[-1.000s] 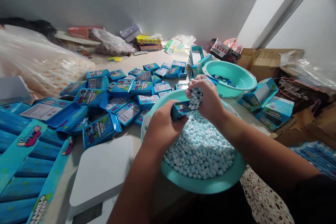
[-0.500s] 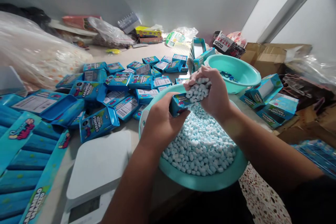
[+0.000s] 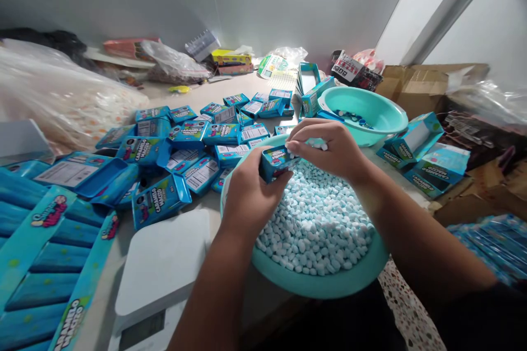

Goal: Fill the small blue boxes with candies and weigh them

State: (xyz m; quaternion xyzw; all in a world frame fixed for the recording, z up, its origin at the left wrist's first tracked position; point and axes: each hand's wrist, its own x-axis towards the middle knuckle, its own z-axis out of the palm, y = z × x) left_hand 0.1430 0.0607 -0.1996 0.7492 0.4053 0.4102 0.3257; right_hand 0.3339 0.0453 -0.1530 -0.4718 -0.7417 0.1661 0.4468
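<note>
Tilted over the basin, a small blue candy box (image 3: 276,161) is gripped between the thumb and fingers of my left hand (image 3: 251,186). My right hand (image 3: 327,145) is curled at the mouth of that box, with some pale candies (image 3: 316,143) in its palm and at its fingertips. Below both hands, a turquoise basin (image 3: 321,283) holds a heap of white and light-blue candies (image 3: 317,225). The inside of the box is hidden from me.
A white scale (image 3: 164,263) stands left of the basin. Many blue boxes (image 3: 222,134) lie scattered behind it, and a display carton (image 3: 49,274) fills the lower left. A second turquoise basin (image 3: 366,96) and open cartons (image 3: 438,164) are at the right.
My right hand has turned palm-down and lowered to the box's mouth. Fewer candies show in it now. The box in my left hand has shifted slightly left.
</note>
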